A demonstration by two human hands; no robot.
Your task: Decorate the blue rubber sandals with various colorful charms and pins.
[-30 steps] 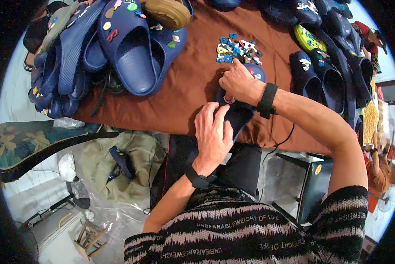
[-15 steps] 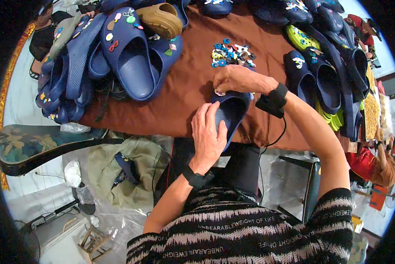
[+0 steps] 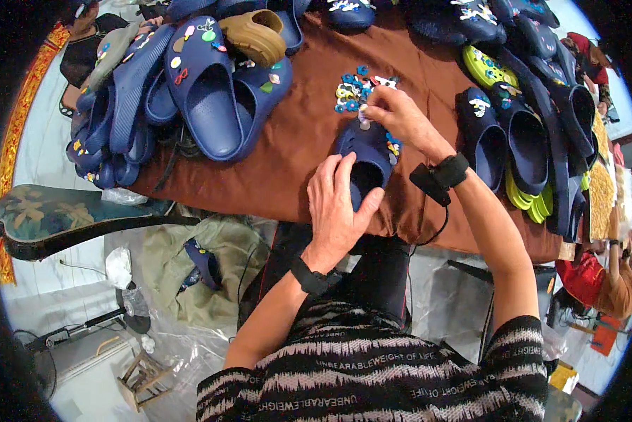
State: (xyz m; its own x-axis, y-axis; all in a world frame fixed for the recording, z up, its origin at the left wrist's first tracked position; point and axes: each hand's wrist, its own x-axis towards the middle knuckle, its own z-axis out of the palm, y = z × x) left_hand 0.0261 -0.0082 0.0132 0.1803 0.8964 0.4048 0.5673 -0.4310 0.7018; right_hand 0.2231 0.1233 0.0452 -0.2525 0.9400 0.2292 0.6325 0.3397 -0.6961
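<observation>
A navy clog (image 3: pixel 349 143) lies toe-away on the brown cloth in front of me, with a few colourful charms (image 3: pixel 393 146) along its right side. My left hand (image 3: pixel 332 207) grips the clog's near left side, fingers on the upper and thumb across the opening. My right hand (image 3: pixel 399 121) is above the toe, thumb and forefinger pinching a small whitish shoe charm (image 3: pixel 364 114). A pile of loose blue, white, yellow and black charms (image 3: pixel 351 91) sits just beyond the toe, partly hidden by my right hand.
Decorated navy clogs (image 3: pixel 209 119) crowd the table's left, with a brown clog (image 3: pixel 258 39) among them. More navy clogs (image 3: pixel 523 141) and lime-green ones (image 3: pixel 486 67) stand at right. A patterned bench seat (image 3: pixel 62 218) is at lower left. A cable hangs from my right wrist.
My right hand has lifted off the clog's upper and moved slightly away, toward the charm pile, and now shows a whitish charm. The clog is turned more upright, and my left thumb is spread wider.
</observation>
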